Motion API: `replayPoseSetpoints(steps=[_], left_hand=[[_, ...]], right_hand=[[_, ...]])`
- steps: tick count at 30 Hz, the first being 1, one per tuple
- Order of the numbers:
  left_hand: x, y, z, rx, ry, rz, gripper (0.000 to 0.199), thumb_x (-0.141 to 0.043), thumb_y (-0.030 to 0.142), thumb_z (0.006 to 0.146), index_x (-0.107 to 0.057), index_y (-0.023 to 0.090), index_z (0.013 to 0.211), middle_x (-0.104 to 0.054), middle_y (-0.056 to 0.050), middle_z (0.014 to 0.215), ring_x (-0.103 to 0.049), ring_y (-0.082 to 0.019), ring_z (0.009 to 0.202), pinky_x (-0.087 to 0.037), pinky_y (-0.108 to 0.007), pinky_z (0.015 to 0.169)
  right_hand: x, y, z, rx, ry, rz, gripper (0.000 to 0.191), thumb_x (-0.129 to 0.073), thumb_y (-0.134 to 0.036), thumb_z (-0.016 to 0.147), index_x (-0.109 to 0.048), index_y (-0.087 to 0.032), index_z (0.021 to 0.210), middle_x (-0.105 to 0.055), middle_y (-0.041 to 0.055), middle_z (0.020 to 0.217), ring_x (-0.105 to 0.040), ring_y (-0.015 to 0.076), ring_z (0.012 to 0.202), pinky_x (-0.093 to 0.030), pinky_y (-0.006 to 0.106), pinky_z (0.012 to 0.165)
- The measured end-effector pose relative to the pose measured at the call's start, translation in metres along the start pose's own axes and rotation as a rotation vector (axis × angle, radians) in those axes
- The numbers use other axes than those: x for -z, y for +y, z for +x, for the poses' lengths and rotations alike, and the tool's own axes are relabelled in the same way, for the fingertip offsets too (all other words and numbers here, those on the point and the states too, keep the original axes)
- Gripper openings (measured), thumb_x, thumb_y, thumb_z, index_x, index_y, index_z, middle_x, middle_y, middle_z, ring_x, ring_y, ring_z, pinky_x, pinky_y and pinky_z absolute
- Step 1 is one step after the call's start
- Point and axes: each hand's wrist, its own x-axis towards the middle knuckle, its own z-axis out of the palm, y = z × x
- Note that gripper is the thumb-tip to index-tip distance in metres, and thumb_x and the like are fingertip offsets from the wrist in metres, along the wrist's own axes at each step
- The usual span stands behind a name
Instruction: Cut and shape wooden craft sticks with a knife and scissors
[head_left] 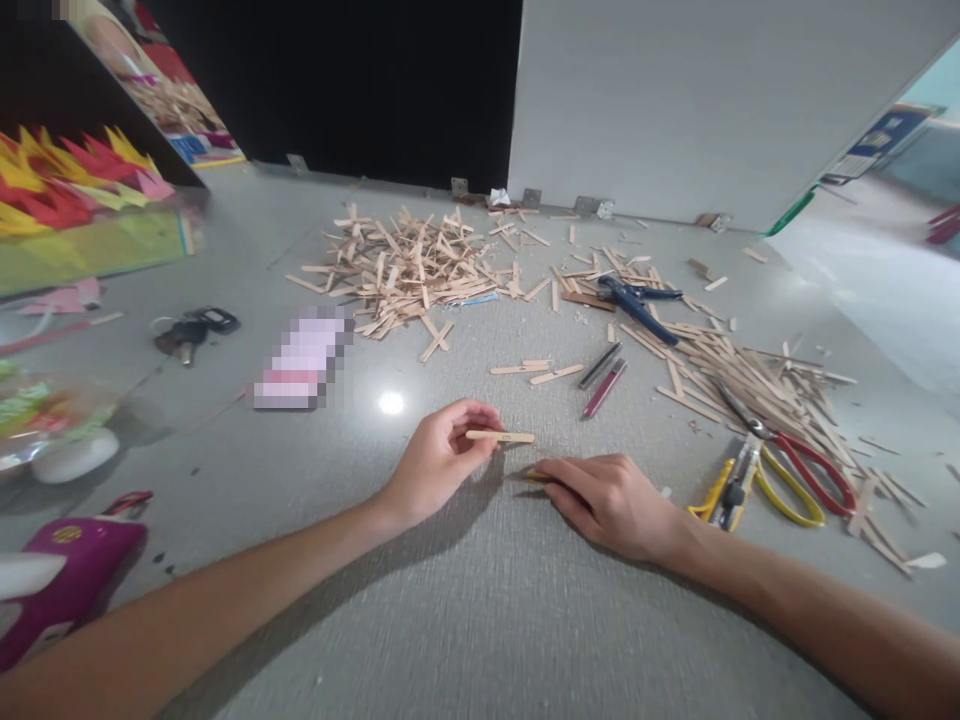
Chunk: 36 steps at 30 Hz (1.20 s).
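– While the left hand (442, 455) has one wooden stick (501, 436), how is it gripped?

– Thumb set against curled fingers, pinching; stick nearly level, right end free.

– And the right hand (619, 500)?

– Just beside, lower in view. Thumb and fingers pressed together on a thin piece (534, 475), mostly covered; cannot tell what it is.

– Handling advice?

– My judgement: a light pinch, since thin wood may flex; stick's free end left uncovered, both fingertips in plain sight, right forearm mindful of the cutter.

– Surface, left to right?

– Grey surface (420, 640), finely textured; desk or floor, cannot tell. Magenta object (82, 560) cut off by the frame, keys (185, 348), a pixelated pink rectangle (300, 360), glare spot, jumbled stick heap (420, 260), two pens (604, 389), blue-handled pliers (637, 305), yellow cutter (739, 485) near the right wrist, scissors (759, 428), then a flatter stick heap (780, 385).

– Room?

– Red and yellow paper points (75, 175) far left, a black panel (360, 90), a pale grey panel (712, 100), metal brackets (532, 197) along their foot; brighter, blurred space at far right.
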Motion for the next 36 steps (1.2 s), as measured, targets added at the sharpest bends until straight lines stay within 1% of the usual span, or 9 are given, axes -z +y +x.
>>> replayPoseSetpoints(steps=[7,14,18,21,25,28,31,33,36], left_hand=[[0.002,0.000,-0.001,-0.012,-0.012,0.038,0.020,-0.072,0.026,0.087,-0.069,0.021,0.106,-0.082,-0.008,0.108,-0.080,-0.023,0.098,-0.067,-0.034,0.084],[0.000,-0.003,-0.001,-0.026,-0.025,0.046,0.018,-0.070,0.026,0.089,-0.070,0.021,0.106,-0.081,-0.009,0.108,-0.080,-0.023,0.102,-0.066,-0.036,0.091],[-0.002,-0.002,-0.003,-0.038,-0.032,0.074,0.016,-0.067,0.026,0.091,-0.070,0.021,0.105,-0.080,-0.008,0.106,-0.080,-0.023,0.098,-0.066,-0.037,0.092],[-0.003,-0.001,-0.006,-0.066,-0.023,0.135,0.014,-0.063,0.025,0.093,-0.070,0.023,0.105,-0.080,-0.006,0.101,-0.079,-0.022,0.093,-0.066,-0.038,0.089],[-0.005,-0.002,-0.009,-0.147,-0.034,0.221,0.017,-0.060,0.022,0.094,-0.072,0.024,0.107,-0.079,-0.005,0.100,-0.078,-0.021,0.089,-0.064,-0.034,0.083],[-0.006,-0.004,-0.010,-0.231,-0.033,0.317,0.018,-0.061,0.018,0.093,-0.072,0.023,0.107,-0.077,-0.005,0.100,-0.075,-0.019,0.084,-0.062,-0.030,0.077],[-0.007,-0.008,-0.011,-0.365,-0.035,0.429,0.020,-0.058,0.010,0.092,-0.069,0.022,0.104,-0.075,-0.004,0.095,-0.071,-0.018,0.082,-0.059,-0.029,0.075],[-0.008,-0.010,-0.011,-0.452,-0.042,0.485,0.023,-0.054,0.006,0.093,-0.068,0.022,0.103,-0.073,-0.004,0.093,-0.070,-0.017,0.082,-0.058,-0.027,0.074],[-0.008,-0.011,-0.012,-0.534,-0.054,0.536,0.027,-0.050,0.005,0.095,-0.069,0.021,0.104,-0.073,-0.004,0.093,-0.071,-0.017,0.084,-0.058,-0.027,0.074]], right_hand=[[-0.001,0.001,-0.001,-0.015,-0.016,0.019,0.025,-0.046,-0.025,0.114,-0.069,-0.018,0.120,-0.082,0.0051,0.091,-0.075,0.0149,0.066,-0.053,0.026,0.062],[-0.002,0.001,0.001,0.010,0.019,0.004,0.026,-0.043,-0.025,0.115,-0.068,-0.018,0.118,-0.083,0.0060,0.093,-0.075,0.0155,0.065,-0.053,0.027,0.061],[-0.002,-0.001,0.002,0.017,0.032,0.005,0.026,-0.043,-0.025,0.115,-0.068,-0.017,0.116,-0.083,0.0062,0.091,-0.074,0.0153,0.064,-0.052,0.027,0.060],[0.000,-0.007,0.004,-0.006,0.089,0.012,0.026,-0.042,-0.023,0.114,-0.068,-0.016,0.116,-0.081,0.0056,0.086,-0.072,0.0147,0.061,-0.050,0.026,0.058],[0.013,-0.011,0.007,-0.167,0.165,-0.005,0.029,-0.043,-0.016,0.107,-0.065,-0.015,0.125,-0.078,0.0042,0.079,-0.067,0.0139,0.056,-0.046,0.026,0.055],[0.030,0.001,0.010,-0.355,0.168,-0.098,0.041,-0.044,-0.018,0.102,-0.058,-0.014,0.140,-0.074,0.0025,0.073,-0.060,0.0146,0.050,-0.040,0.027,0.053],[0.047,0.025,0.014,-0.526,0.071,-0.126,0.047,-0.044,-0.021,0.099,-0.056,-0.012,0.144,-0.071,0.0022,0.068,-0.058,0.0172,0.049,-0.038,0.029,0.053],[0.054,0.040,0.016,-0.624,-0.005,-0.122,0.048,-0.045,-0.023,0.098,-0.056,-0.012,0.144,-0.071,0.0033,0.070,-0.062,0.0200,0.053,-0.041,0.030,0.056],[0.062,0.056,0.018,-0.698,-0.049,-0.116,0.048,-0.048,-0.028,0.097,-0.058,-0.015,0.143,-0.077,0.0068,0.081,-0.072,0.0245,0.069,-0.049,0.032,0.066]])
